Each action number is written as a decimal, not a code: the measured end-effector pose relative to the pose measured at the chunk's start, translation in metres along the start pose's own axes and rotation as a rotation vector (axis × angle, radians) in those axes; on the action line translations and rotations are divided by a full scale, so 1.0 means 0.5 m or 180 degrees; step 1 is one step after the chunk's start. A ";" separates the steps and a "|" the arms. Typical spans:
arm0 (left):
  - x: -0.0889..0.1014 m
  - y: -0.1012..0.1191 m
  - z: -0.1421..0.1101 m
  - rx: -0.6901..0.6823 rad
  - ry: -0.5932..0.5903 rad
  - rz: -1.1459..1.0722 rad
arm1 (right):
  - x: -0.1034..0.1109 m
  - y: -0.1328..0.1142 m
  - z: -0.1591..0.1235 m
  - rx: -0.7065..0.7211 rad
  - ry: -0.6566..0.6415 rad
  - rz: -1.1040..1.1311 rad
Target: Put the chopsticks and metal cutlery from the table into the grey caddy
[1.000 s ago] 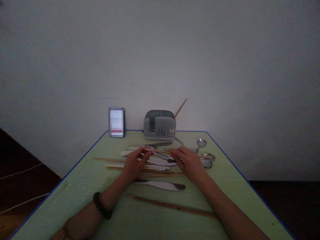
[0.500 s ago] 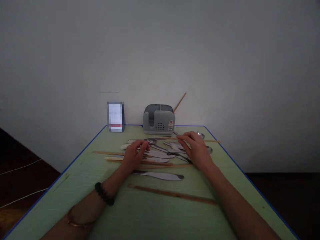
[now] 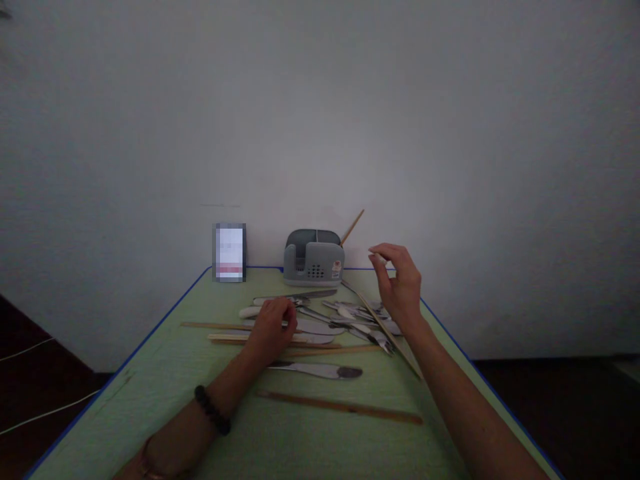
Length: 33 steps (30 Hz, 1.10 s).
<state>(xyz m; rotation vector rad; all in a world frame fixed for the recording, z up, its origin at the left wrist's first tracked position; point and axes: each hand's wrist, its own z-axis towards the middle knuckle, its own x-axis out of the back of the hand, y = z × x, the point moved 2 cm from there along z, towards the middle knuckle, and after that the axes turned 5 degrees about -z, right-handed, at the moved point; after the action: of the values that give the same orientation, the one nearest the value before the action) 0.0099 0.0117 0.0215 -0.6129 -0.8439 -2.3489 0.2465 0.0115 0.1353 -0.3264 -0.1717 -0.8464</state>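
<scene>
My left hand (image 3: 273, 328) rests low over the cutlery with its fingers curled in, and what they may hold is hidden. Pale wooden chopsticks (image 3: 227, 339) and table knives (image 3: 315, 326) lie under and beside it. My right hand (image 3: 400, 283) is raised above the table's right side, thumb and forefinger pinched. A small whitish spot shows at that pinch, too small to name. Below this hand a long thin chopstick (image 3: 387, 330) slants across forks and spoons (image 3: 355, 311), its near end close to my right forearm.
A grey cutlery holder (image 3: 325, 263) stands at the back against the wall, with a chopstick (image 3: 353, 225) leaning out behind its right side. Left of it a phone-like screen (image 3: 230, 253) stands upright. Nearer me lie a knife (image 3: 320, 370) and a brown chopstick (image 3: 345, 407).
My right hand has risen off the cutlery. The chopstick that lay sideways at its fingers now slants below it. My left hand has barely moved. The view has tilted up slightly.
</scene>
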 end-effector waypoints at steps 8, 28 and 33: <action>-0.004 0.002 -0.004 -0.0125 -0.0203 -0.0118 | -0.067 0.011 0.063 -0.0450 0.0143 0.0657; -0.007 -0.010 -0.002 0.0020 -0.0576 -0.0115 | -0.193 0.048 0.050 -0.1092 -0.1561 0.0000; -0.006 -0.004 -0.002 -0.0121 -0.0666 0.0025 | -0.107 0.004 -0.115 -0.0716 -0.1249 0.0334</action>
<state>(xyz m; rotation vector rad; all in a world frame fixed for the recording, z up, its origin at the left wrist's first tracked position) 0.0106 0.0135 0.0181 -0.8881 -0.8868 -2.3263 0.2143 0.0302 0.0665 -0.7071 -0.4220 -0.6917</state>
